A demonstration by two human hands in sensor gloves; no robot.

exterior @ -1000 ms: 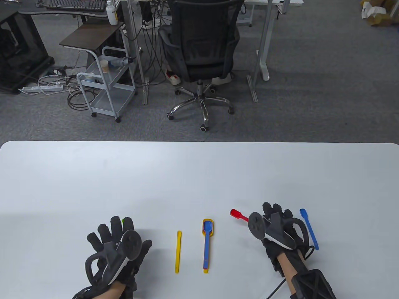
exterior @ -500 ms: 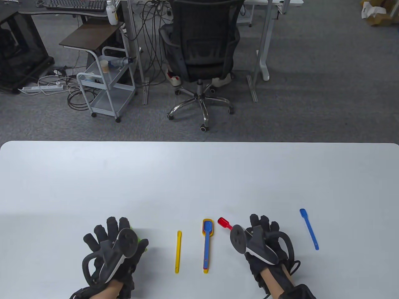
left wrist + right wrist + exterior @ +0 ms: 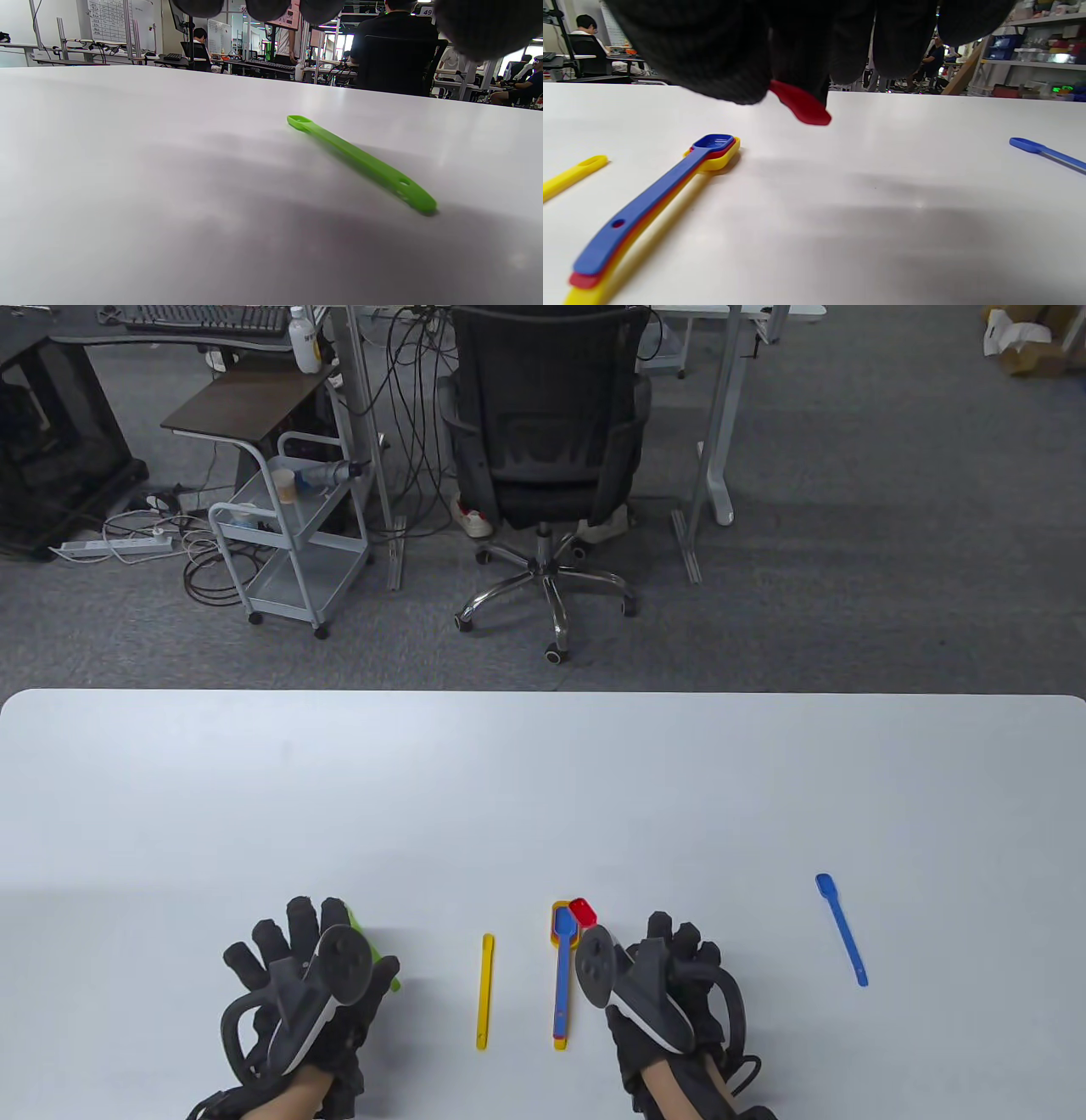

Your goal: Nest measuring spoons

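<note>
High table view, 2 low wrist views

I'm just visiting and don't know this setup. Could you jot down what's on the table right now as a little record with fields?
table: white
nested stack: blue over red over yellow, lying flat
right hand: holds red spoon above the table, bowl near the stack's bowl end
left hand: above green spoon, not touching it in the wrist view
loose spoons: yellow spoon, blue spoon
</note>
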